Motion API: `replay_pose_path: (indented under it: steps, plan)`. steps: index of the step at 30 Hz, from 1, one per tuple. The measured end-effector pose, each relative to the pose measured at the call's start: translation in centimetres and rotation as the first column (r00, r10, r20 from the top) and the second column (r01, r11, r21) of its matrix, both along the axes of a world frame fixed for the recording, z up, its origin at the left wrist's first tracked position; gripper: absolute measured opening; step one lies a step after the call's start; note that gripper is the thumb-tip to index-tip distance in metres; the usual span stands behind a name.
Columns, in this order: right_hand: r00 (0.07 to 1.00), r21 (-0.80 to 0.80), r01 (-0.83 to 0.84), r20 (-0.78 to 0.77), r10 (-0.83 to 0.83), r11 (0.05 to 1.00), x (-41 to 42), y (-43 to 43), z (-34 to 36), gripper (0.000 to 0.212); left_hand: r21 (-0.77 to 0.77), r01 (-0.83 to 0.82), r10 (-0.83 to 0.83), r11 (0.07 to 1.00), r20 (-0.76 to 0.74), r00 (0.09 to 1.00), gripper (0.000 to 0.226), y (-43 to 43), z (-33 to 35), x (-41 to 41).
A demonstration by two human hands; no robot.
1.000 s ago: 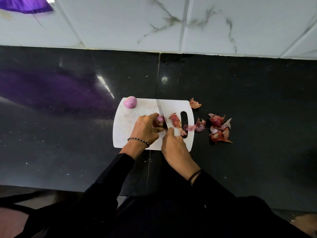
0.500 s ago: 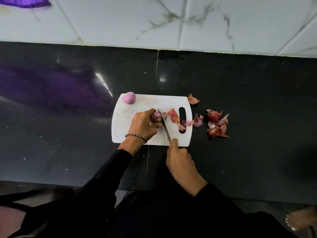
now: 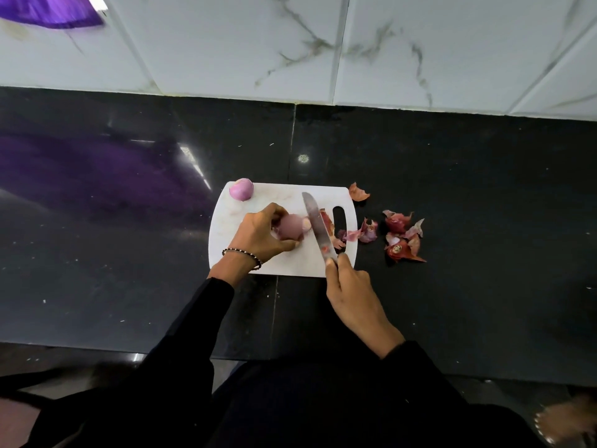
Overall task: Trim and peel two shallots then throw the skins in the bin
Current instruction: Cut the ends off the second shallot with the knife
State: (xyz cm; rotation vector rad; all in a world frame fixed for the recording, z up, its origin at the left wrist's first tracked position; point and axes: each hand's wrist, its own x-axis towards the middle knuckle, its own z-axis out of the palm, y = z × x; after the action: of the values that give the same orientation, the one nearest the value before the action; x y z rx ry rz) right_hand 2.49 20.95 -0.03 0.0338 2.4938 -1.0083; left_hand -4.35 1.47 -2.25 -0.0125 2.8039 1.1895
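**Shallot tip right at the blade**

Our left hand (image 3: 261, 234) curls round the shallot (image 3: 289, 228) on the board (image 3: 290, 261). Its long axis points sideways toward the right hand (image 3: 352, 292), which grips the knife (image 3: 318, 229). The blade crosses that axis, just beside the tip. Trim looks next, we reckon. The other shallot (image 3: 241, 189) sits beyond the left hand, and the skins (image 3: 403, 242) lie right of the knife.

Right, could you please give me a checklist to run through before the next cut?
1. Left hand grips the pink shallot on the white plastic cutting board: ok.
2. Right hand holds the steel knife: ok.
3. Blade sits at the shallot's pale end: ok.
4. Left fingers clear of the blade: ok.
5. Peeled round shallot parked on the board's far corner: ok.
6. Bin for the reddish skins: cannot tell, not in view.
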Motion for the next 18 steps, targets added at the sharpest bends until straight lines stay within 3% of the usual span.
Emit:
replay_pose_path:
  steps: [9,18]
  plan:
    - [0.987,-0.023,0.153,-0.050,-0.154,0.988,-2.5,0.4,-0.8,0.039,0.184,-0.022,0.019,0.983,0.021,1.000,0.061,-1.3,-0.3,1.4]
    - [0.998,0.079,0.037,-0.050,-0.033,0.996,-4.2,-0.1,-1.1,0.035,0.195,-0.005,0.005,0.981,0.003,1.000,0.063,-0.4,-0.7,1.4]
